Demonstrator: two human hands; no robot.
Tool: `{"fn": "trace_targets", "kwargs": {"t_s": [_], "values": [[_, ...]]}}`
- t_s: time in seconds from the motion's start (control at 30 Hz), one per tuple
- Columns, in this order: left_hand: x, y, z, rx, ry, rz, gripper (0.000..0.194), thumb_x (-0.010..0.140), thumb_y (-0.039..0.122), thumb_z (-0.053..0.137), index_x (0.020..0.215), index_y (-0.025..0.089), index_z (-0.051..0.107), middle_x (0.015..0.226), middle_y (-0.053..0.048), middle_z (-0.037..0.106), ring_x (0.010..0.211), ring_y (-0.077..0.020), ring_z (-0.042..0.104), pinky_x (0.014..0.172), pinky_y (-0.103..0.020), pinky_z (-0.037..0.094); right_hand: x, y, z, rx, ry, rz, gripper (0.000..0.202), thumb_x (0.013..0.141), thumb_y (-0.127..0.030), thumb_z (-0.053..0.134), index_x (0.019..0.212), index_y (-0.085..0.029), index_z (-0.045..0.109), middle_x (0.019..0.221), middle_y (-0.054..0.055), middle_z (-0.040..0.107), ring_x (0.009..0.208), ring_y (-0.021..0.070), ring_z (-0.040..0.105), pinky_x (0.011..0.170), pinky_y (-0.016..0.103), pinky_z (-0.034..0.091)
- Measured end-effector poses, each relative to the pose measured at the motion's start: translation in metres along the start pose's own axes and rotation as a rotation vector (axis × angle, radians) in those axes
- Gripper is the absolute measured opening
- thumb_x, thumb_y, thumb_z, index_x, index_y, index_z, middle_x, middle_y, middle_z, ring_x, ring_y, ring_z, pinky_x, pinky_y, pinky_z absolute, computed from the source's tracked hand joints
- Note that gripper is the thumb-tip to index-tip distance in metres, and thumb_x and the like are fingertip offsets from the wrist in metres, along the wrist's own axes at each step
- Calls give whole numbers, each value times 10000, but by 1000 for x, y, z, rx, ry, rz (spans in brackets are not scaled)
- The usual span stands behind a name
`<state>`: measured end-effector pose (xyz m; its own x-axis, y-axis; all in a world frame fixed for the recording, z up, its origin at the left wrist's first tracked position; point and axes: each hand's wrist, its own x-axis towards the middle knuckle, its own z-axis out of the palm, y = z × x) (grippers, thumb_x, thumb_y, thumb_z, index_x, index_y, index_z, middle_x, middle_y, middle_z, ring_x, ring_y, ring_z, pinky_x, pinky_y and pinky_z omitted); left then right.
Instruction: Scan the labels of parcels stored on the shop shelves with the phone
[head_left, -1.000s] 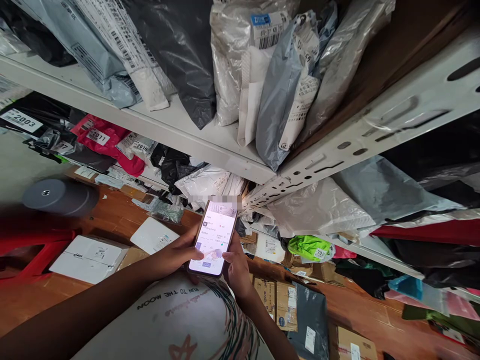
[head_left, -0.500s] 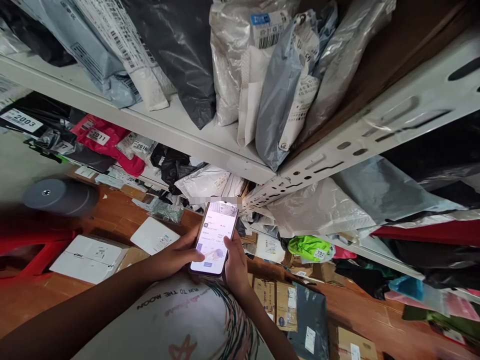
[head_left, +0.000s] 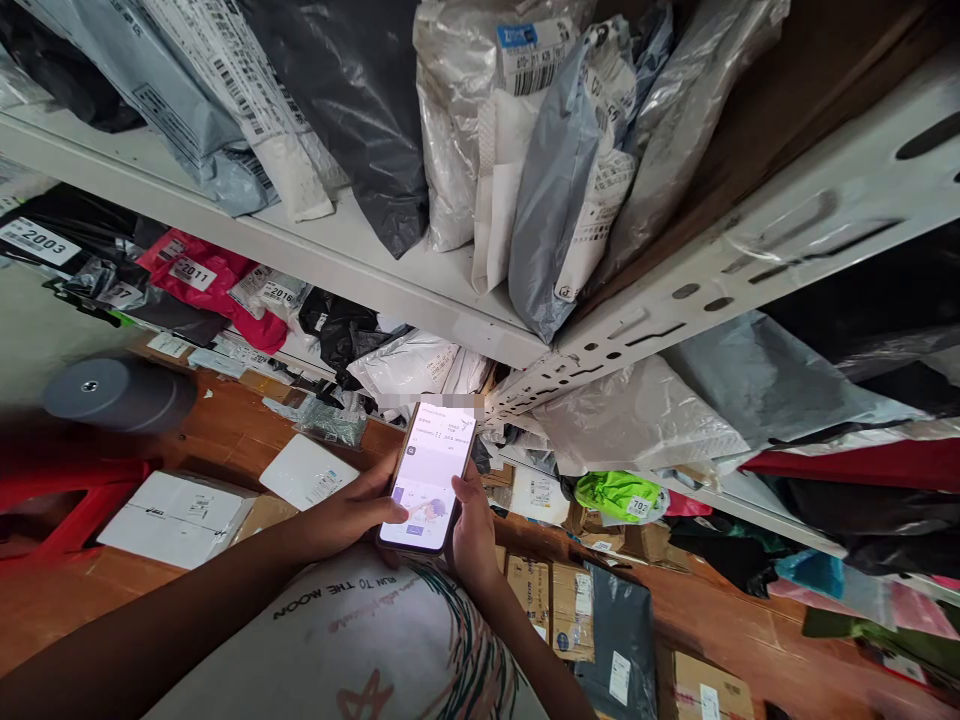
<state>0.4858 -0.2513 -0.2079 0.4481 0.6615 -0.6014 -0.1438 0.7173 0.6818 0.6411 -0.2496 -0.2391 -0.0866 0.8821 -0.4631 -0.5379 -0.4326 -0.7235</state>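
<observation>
A smartphone (head_left: pixel 431 470) with a lit, mostly white screen is held upright in front of my shirt (head_left: pixel 352 630). My left hand (head_left: pixel 356 510) grips its left edge, the thumb lying over the lower left of the screen. Around the right edge my right hand (head_left: pixel 472 525) is closed, its thumb beside the screen. The fingers behind the phone are hidden. Small text and a purple picture show on the screen, too fine to read.
Shelves (head_left: pixel 480 310) loaded with plastic mailer bags rise ahead, with a perforated metal post (head_left: pixel 675 290) on the right. On the wooden floor lie a white box (head_left: pixel 176 515) and several cardboard boxes (head_left: pixel 574 610). A red stool (head_left: pixel 82 510) and grey bin (head_left: pixel 120 395) stand left.
The content on the phone screen has scrolled, and the picture strip at its top is gone. My right thumb has moved slightly towards the screen's edge. Both hands still hold the phone.
</observation>
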Motion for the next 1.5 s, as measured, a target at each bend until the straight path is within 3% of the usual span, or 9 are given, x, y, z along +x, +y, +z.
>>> {"fn": "trace_targets", "kwargs": {"t_s": [0.17,0.27,0.43,0.67,0.8,0.93,1.1,1.3,1.5], "values": [[0,1,3,17,-19,-29,987,716,248,659,1539,305,117,1200,-70,626,837,-224,627,620,-303,556,5,-2,8,149,62,208,419,686,-532,621,940,-205,685,879,57,786,912,302,721,758,413,576],[0,0,4,26,-23,-47,996,720,234,655,1542,313,97,1273,-75,592,872,-221,621,658,-308,557,8,-4,11,160,97,225,413,665,-557,642,878,-208,704,813,51,787,921,306,721,766,415,585],[-1,0,3,56,-60,-35,966,746,244,645,1540,326,102,1410,-75,490,1007,-250,597,716,-317,563,12,-3,9,180,119,254,404,752,-589,596,903,-227,689,863,34,790,941,277,725,806,407,580],[0,4,3,34,-32,-58,977,722,220,629,1539,327,103,1332,-73,554,925,-242,625,679,-325,560,13,-7,13,168,91,144,461,634,-642,657,846,-236,704,767,24,786,960,314,721,823,442,576],[2,4,2,-3,-21,-44,984,697,194,589,1539,334,101,1185,-53,630,847,-233,628,629,-319,554,10,-7,10,169,56,161,464,613,-616,683,878,-236,702,844,36,793,997,325,708,834,448,567],[4,6,1,-23,-23,-32,1037,670,173,565,1542,340,30,1083,-34,651,766,-213,616,593,-313,547,10,-2,5,152,29,108,414,647,-523,659,942,-232,683,949,33,787,1005,302,700,843,423,552],[6,5,-1,-21,-34,-18,1032,688,195,567,1540,344,3,896,-3,649,723,-209,607,561,-298,536,13,2,-2,68,29,50,312,668,-402,605,927,-238,665,892,5,779,886,272,710,802,397,542],[8,5,-2,-19,-17,-25,1026,682,193,581,1538,342,35,921,-2,633,752,-216,608,557,-301,551,15,3,-7,27,66,56,241,680,-367,627,870,-235,695,868,14,777,845,255,702,766,359,534],[7,9,-1,-26,-51,-25,1021,667,170,547,1540,330,42,921,-11,654,772,-225,620,540,-271,529,15,2,-3,107,46,57,352,684,-429,578,964,-238,674,924,19,784,941,289,710,810,415,541]]}}
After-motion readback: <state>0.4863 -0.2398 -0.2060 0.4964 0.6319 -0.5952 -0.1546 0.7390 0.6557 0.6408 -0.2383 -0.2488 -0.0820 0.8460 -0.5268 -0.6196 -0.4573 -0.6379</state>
